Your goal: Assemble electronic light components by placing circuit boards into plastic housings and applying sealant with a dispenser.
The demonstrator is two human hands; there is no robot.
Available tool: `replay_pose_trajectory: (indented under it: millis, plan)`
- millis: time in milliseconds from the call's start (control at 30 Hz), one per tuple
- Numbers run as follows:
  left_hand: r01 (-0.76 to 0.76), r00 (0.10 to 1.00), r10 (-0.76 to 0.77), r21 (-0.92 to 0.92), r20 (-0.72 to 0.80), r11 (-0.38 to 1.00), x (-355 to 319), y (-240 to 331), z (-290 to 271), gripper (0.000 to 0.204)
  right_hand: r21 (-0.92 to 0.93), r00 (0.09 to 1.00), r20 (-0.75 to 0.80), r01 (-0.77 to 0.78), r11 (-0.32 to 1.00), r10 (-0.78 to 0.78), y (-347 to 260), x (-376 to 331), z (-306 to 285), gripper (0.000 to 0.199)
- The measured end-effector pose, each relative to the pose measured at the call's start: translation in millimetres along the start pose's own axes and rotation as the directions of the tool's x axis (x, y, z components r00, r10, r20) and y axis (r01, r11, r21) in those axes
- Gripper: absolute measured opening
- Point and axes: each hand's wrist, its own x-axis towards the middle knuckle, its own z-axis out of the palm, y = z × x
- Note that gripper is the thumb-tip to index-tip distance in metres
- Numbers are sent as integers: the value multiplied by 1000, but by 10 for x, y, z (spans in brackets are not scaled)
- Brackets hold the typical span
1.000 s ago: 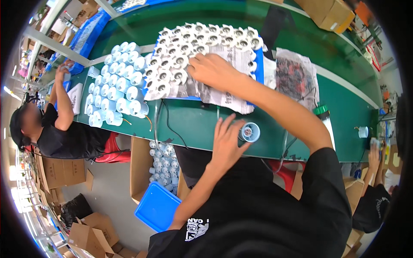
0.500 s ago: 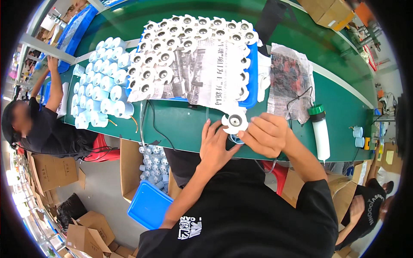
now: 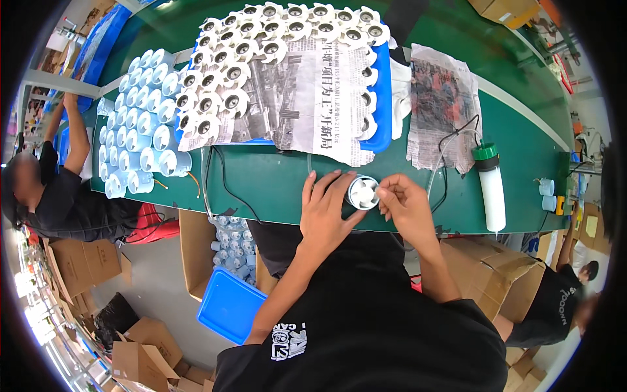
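My left hand [image 3: 330, 208] is closed around a light blue cylindrical fan housing [image 3: 353, 204] near the table's front edge. Inside its mouth sits a white fan impeller [image 3: 363, 193], blades facing up. At the opposite side of the rim is my right hand [image 3: 406, 204], its fingers bent and its fingertips against the housing's edge. Rows of white impellers [image 3: 271, 49] with dark round centres lie on newspaper [image 3: 326, 104] over a blue tray [image 3: 385, 98] beyond my hands. To the left, many similar light blue housings [image 3: 140, 121] stand close together.
A white bottle with a green cap [image 3: 491, 189] and thin tube stands at the right. Beside the tray lies another newspaper sheet [image 3: 444, 104]. Dark cables [image 3: 225, 179] cross the green table [image 3: 274, 179]. Below are a carton of housings [image 3: 196, 255] and a blue lid [image 3: 232, 307]. Another person [image 3: 72, 189] works at left.
The impeller, held by my right hand above the housing before, now sits inside it. My right hand has moved down and right to the rim. The view has shifted slightly.
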Motion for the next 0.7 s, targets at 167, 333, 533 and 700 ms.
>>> replay_pose_trajectory:
  millis: [167, 333, 533, 700]
  plan:
    - [7, 1000, -7, 15, -7, 1000, -28, -31, 9, 65, -522, 979, -50, 144, 841, -199, -154, -10, 138, 20]
    - [-7, 1000, 7, -4, 6, 1000, -25, -18, 18, 67, -519, 981, -26, 153, 841, -194, -394, 0, 32, 19]
    - [-4, 1000, 4, -21, 2, 1000, 3, -23, -13, 64, -770, 787, 294, 531, 354, -543, -326, 86, 114, 25]
    - [51, 998, -53, -63, -31, 997, -47, -43, -44, 66, -612, 780, 74, 528, 589, -622, -336, 0, 134, 35]
